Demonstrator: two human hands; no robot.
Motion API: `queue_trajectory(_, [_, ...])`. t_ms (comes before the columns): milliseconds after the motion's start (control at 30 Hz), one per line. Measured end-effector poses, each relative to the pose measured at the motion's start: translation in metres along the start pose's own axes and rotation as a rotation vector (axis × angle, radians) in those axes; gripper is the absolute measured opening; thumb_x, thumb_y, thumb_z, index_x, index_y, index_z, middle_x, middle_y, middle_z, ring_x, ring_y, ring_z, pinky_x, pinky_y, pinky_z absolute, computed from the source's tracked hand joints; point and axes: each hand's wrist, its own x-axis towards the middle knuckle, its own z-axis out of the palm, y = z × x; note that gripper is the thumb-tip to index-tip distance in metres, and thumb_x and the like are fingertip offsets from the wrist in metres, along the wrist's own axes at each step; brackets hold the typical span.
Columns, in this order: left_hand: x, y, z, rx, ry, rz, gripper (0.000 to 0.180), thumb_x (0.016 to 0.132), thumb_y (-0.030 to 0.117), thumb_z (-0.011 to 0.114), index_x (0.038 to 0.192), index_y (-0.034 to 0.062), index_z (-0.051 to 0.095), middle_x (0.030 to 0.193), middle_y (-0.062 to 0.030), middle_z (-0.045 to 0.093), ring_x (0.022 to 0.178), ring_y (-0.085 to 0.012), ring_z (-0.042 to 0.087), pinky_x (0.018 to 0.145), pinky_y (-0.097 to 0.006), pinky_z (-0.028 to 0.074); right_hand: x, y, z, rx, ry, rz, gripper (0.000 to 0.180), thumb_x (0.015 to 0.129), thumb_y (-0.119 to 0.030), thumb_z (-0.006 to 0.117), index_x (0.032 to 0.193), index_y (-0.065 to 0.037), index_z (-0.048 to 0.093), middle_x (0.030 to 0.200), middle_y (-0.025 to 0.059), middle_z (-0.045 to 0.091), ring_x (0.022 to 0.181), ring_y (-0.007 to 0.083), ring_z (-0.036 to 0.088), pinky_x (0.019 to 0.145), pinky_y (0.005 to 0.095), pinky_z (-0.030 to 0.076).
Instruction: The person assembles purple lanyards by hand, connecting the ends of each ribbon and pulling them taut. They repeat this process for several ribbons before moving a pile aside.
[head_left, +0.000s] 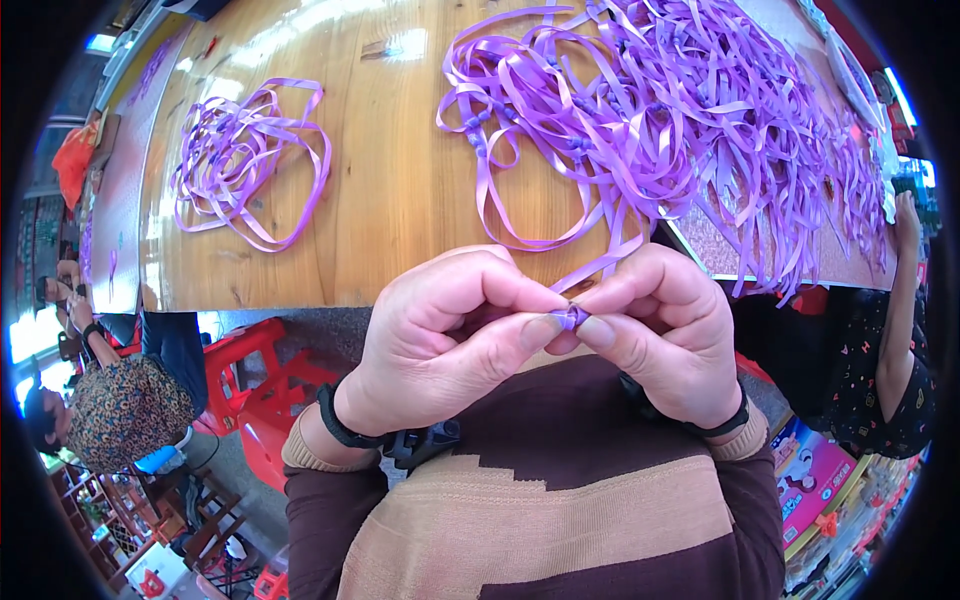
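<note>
Seemingly unfinished, a purple ribbon knot [570,318] is pinched between left hand [437,330] and right hand [672,330], with knotted ribbons [700,130] already heaped beyond the grip.

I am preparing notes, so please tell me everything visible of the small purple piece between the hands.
The small purple piece looks like slightly shiny ribbon, folded into a compact bunch. The left hand and right hand pinch it from opposite sides, near the front edge of the wooden table. Their fingers hide much of it, so a knot cannot be confirmed.
</note>
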Motion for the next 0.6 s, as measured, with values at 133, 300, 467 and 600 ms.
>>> queue_trajectory(133, [0.0002, 0.0010, 0.0004, 0.021, 0.022, -0.010, 0.010, 0.080, 0.006, 0.062, 0.084, -0.0033, 0.059, 0.074, -0.0052, 0.054, 0.065, -0.0074, 0.049, 0.056, -0.018, 0.036, -0.0014, 0.0022, 0.0014, -0.075, 0.005, -0.056, 0.011, 0.084, 0.004, 0.053, 0.094, 0.002, 0.051, 0.090, 0.0099, 0.062, 0.086, 0.0123, 0.061, 0.074, 0.0219, 0.049])
queue_trajectory(300, [0.0015, -0.0007, -0.0029, 0.129, -0.007, 0.033, 0.010, 0.079, 0.005, 0.062, 0.083, -0.0033, 0.059, 0.073, -0.0046, 0.054, 0.063, -0.0066, 0.047, 0.053, -0.018, 0.034, -0.0017, 0.0039, 0.0008, -0.143, 0.025, -0.077, 0.011, 0.083, 0.004, 0.054, 0.094, 0.002, 0.052, 0.089, 0.0086, 0.062, 0.084, 0.0118, 0.062, 0.072, 0.0214, 0.049])
queue_trajectory(467, [0.0012, 0.0019, -0.0042, 0.438, -0.022, 0.204, 0.011, 0.074, 0.002, 0.066, 0.083, -0.0013, 0.060, 0.068, -0.0042, 0.053, 0.058, -0.0087, 0.048, 0.050, -0.020, 0.034, -0.0030, -0.0021, 0.0001, -0.327, -0.027, -0.073, 0.013, 0.083, 0.007, 0.052, 0.094, 0.003, 0.048, 0.093, 0.0160, 0.060, 0.086, 0.0197, 0.062, 0.075, 0.0275, 0.052])
queue_trajectory(600, [0.0021, 0.0014, -0.0058, 0.581, -0.034, 0.307, 0.014, 0.071, 0.001, 0.068, 0.083, 0.0013, 0.061, 0.065, -0.0037, 0.053, 0.055, -0.0115, 0.049, 0.048, -0.022, 0.035, -0.0043, -0.0024, 0.0016, -0.381, -0.008, -0.084, 0.013, 0.082, 0.008, 0.053, 0.093, 0.003, 0.049, 0.092, 0.0152, 0.060, 0.085, 0.0197, 0.063, 0.075, 0.0269, 0.052])
